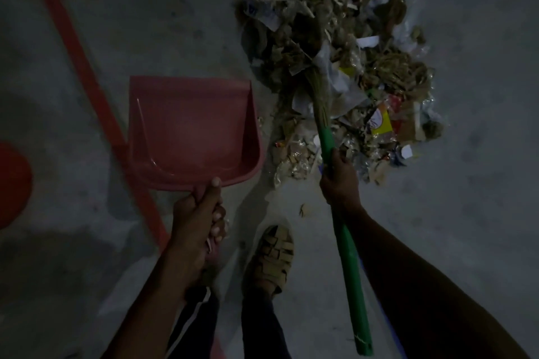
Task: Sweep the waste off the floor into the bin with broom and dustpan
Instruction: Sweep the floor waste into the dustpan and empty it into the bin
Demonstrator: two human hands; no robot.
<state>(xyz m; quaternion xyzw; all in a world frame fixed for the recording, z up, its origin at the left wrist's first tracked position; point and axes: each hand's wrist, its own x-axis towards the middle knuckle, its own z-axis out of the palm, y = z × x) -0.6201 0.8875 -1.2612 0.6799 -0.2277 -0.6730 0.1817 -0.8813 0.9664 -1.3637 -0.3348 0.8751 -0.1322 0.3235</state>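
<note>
The job has hardly begun, judging by how things lie. The waste (338,61) sits in one big heap on the floor (481,213), up and to the right. It is a mix of dry leaves, paper bits, wrappers and clear plastic. None of it is in the dustpan (189,131) yet. The red pan looks bare inside.

The left hand (198,218) grips the dustpan by its handle, fingers curled tight round it. The pan is just to the left of the heap, with its open edge pointing away from the person. Whether that edge rests flat on the floor is hard to tell, since the room is dim.

The right hand (339,181) is wrapped round the green stick of the broom (326,137). The brushy end of the broom lies on top of the heap, in among the waste.

What is left is nearly all of it: push the waste into the pan, likely in many goes because the heap is larger than the pan, then tip it into the bin. No bin shows in this view, so it must be found or fetched.

A few small scraps (304,210) lie apart from the heap, near the person's foot in a sandal (274,256). That foot stands close to the heap and could be in the way of a sweep. A red line (87,73) runs across the floor, passing under the pan, and a red round shape (11,183) sits at the left edge.
</note>
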